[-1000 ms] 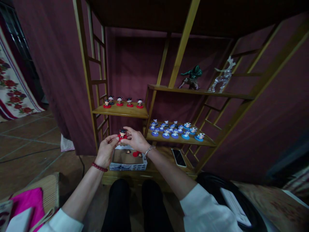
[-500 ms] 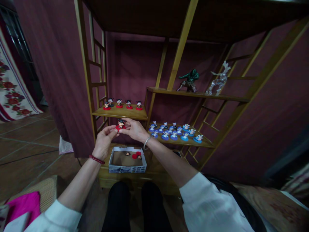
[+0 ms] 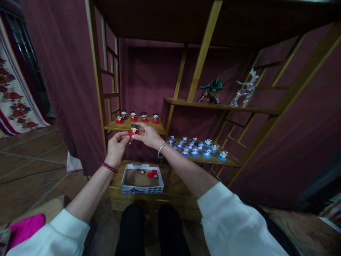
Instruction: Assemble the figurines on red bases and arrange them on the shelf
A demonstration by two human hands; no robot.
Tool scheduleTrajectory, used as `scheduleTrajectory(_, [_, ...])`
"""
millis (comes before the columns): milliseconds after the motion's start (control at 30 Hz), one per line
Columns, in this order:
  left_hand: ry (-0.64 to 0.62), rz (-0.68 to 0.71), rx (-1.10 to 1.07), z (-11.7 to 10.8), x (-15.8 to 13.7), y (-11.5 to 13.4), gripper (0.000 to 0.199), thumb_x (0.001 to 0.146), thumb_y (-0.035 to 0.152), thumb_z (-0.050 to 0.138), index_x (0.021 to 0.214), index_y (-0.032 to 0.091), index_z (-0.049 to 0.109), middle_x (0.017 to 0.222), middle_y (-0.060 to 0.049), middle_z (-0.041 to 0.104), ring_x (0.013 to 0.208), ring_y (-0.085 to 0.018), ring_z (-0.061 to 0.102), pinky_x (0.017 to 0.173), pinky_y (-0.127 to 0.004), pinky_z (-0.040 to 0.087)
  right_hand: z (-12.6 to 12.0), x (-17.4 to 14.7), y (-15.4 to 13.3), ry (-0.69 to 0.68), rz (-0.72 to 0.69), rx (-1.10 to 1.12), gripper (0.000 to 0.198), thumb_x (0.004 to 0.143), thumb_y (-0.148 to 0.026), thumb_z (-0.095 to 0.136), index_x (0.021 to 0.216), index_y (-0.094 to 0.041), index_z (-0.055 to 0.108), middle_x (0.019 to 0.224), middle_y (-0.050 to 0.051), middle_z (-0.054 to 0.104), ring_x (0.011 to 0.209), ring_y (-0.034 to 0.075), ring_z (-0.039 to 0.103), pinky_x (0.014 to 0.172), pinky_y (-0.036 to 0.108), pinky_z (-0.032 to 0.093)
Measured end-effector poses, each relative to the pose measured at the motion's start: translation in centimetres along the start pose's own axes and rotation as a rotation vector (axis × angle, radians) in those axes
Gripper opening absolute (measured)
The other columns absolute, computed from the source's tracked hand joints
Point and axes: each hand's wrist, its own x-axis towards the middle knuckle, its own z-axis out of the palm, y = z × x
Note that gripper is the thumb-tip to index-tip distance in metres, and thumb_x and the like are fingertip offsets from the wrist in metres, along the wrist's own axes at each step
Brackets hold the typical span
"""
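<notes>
A small black-haired figurine on a red base point(image 3: 134, 129) is held upright between both hands, just in front of the left shelf's edge. My left hand point(image 3: 116, 147) pinches the base from the left. My right hand point(image 3: 149, 135) grips it from the right, fingers at the figurine's side. Behind them, several similar red-based figurines point(image 3: 144, 117) stand on the left wooden shelf point(image 3: 125, 126). Below the hands, an open cardboard box point(image 3: 142, 189) holds a couple of loose figurine pieces point(image 3: 142, 172) and red bases point(image 3: 151, 174).
Several blue- and purple-based figurines point(image 3: 194, 152) stand on the lower right shelf point(image 3: 231, 161). A green-cloaked figure point(image 3: 212, 90) and a clear deer figure point(image 3: 246, 88) stand on the upper right shelf point(image 3: 226, 105). Wooden posts point(image 3: 204, 53) divide the shelving.
Both hands have risen slightly with the figurine, closer to the left shelf's edge. The view has shifted a little. Both hands keep their hold.
</notes>
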Motion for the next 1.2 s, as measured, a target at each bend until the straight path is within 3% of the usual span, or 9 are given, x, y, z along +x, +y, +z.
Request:
scheduleTrajectory(100, [-0.010, 0.060, 0.118, 0.0, 0.5, -0.3, 0.025, 0.064, 0.022, 0.061, 0.087, 0.013, 0.061, 0.080, -0.005, 0.063, 0.069, -0.013, 0.057, 0.061, -0.024, 0.045, -0.3, 0.8, -0.1, 0.008, 0.027, 0.011, 0.055, 0.065, -0.024, 0.068, 0.115, -0.018, 0.047, 0.089, 0.002, 0.063, 0.082, 0.012, 0.060, 0.080, 0.029, 0.046])
scheduleTrajectory(300, [-0.051, 0.328, 0.530, -0.6, 1.6, -0.9, 0.035, 0.072, 0.017, 0.048, 0.104, 0.018, 0.060, 0.103, -0.007, 0.060, 0.098, -0.020, 0.052, 0.090, -0.034, 0.038, -0.8, 2.4, -0.3, -0.012, 0.076, 0.061, 0.055, 0.063, -0.018, 0.067, 0.114, -0.015, 0.046, 0.089, 0.003, 0.063, 0.082, 0.011, 0.059, 0.080, 0.028, 0.046])
scheduleTrajectory(467, [-0.096, 0.511, 0.837, -0.5, 1.9, 0.1, 0.038, 0.071, 0.013, 0.045, 0.106, 0.018, 0.059, 0.107, -0.008, 0.059, 0.105, -0.023, 0.047, 0.096, -0.038, 0.031, -0.7, 3.6, 0.8, -0.009, 0.103, 0.063, 0.058, 0.063, -0.018, 0.067, 0.117, -0.013, 0.044, 0.088, 0.003, 0.063, 0.082, 0.012, 0.059, 0.080, 0.029, 0.046])
scheduleTrajectory(867, [-0.147, 0.542, 0.871, -0.5, 4.1, -0.7, 0.038, 0.067, 0.011, 0.047, 0.102, 0.019, 0.061, 0.105, -0.007, 0.061, 0.112, -0.025, 0.043, 0.099, -0.039, 0.028, 0.0, 6.1, 4.4, 0.023, 0.111, 0.015, 0.055, 0.063, -0.016, 0.068, 0.114, -0.020, 0.049, 0.089, 0.001, 0.062, 0.084, 0.013, 0.058, 0.083, 0.030, 0.043])
scheduleTrajectory(1200, [-0.240, 0.589, 1.070, -0.7, 5.5, -0.9, 0.036, 0.076, 0.018, 0.042, 0.109, 0.016, 0.056, 0.111, -0.011, 0.059, 0.116, -0.026, 0.039, 0.098, -0.041, 0.027, 0.7, 8.1, 6.0, 0.031, 0.108, -0.058, 0.058, 0.064, -0.016, 0.066, 0.118, -0.021, 0.045, 0.088, 0.000, 0.062, 0.080, 0.012, 0.057, 0.084, 0.031, 0.042])
